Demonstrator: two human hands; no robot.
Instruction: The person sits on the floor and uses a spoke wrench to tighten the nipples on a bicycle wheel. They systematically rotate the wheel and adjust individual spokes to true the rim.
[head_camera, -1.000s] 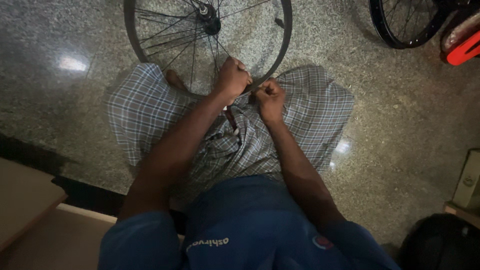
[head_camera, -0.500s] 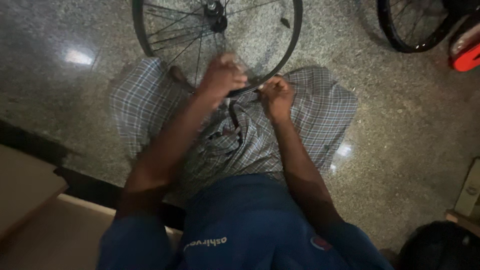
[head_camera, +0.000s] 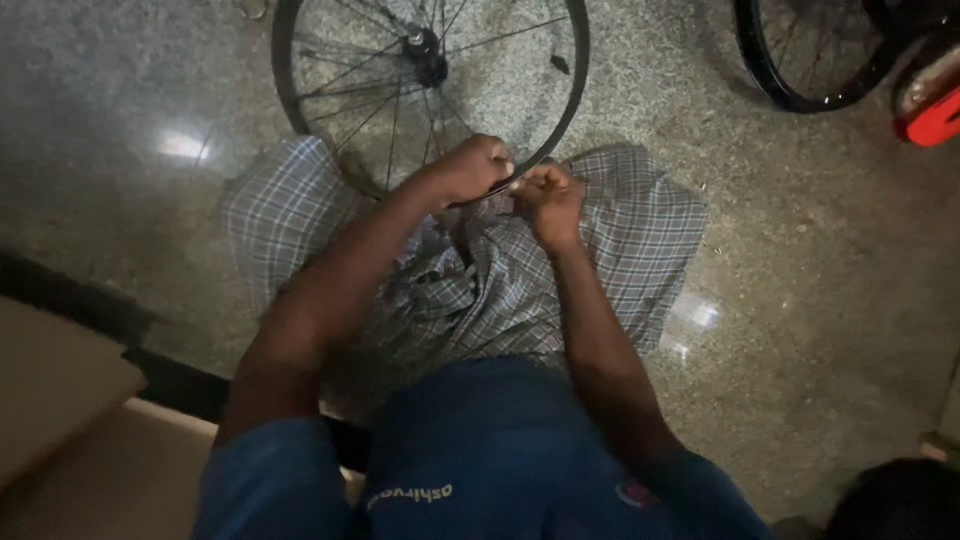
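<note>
Speckled, polished stone floor (head_camera: 800, 300) all around, glare spots shining off it, dim light overall. Dead centre up top, a spoked bicycle wheel (head_camera: 430, 80) lying on that floor, hub (head_camera: 428, 48) near the upper middle, lower rim tucked against a checked cloth (head_camera: 620, 230) draped over the knees. Left hand (head_camera: 470, 168) clamped down on the near rim of the wheel, fingers curled tight over it. Right hand (head_camera: 548, 195) just beside, at the same stretch of rim, closed into a narrow pinch on something small, too blurred and dark to name. Both hands nearly touching each other, right at the wheel's lower edge. Blue shirt (head_camera: 480, 450) filling the bottom, below the wheel. Off to the wheel's right, a second wheel (head_camera: 800, 60) partly out of view, with a red part (head_camera: 935, 125) next to it. Risk from here, judging by the pose: whatever sits in that pinch slipping free and vanishing into the cloth folds or onto the mottled floor, hard to spot in this gloom. Also possible: a fingertip caught between rim and spoke if the wheel shifts, since only the one grip and the knees steady it.
</note>
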